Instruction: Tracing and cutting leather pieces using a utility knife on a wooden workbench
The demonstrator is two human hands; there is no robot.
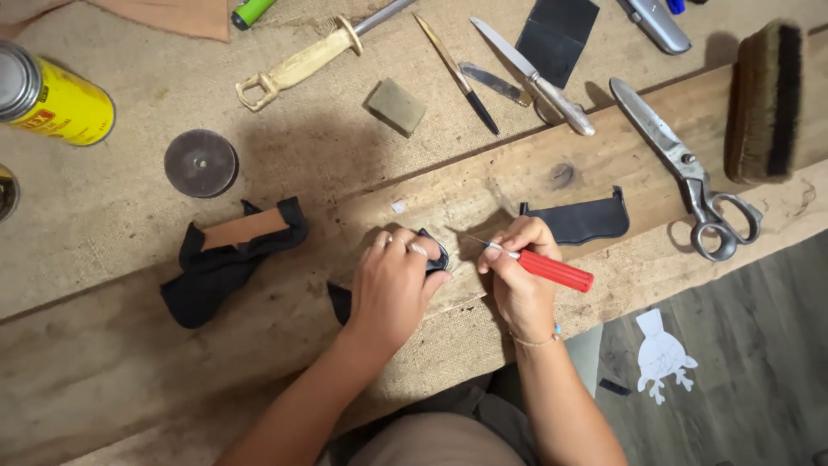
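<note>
Left hand pressing black leather piece onto surface; right hand grip closed on red-handled awl, scissors at 2 o'clock.

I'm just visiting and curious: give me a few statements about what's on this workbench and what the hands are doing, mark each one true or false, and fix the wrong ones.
1. The right hand holds a tool with a red handle. True.
2. The left hand rests on a white sheet of paper. False: it presses down on a small black leather piece.
3. The large metal scissors lie on the bench to the right of the hands. True.
4. The yellow can stands upright between the two hands. False: it lies on its side at the far left edge of the view.
5. A dark-bristled brush lies at the right end of the bench. True.
</note>
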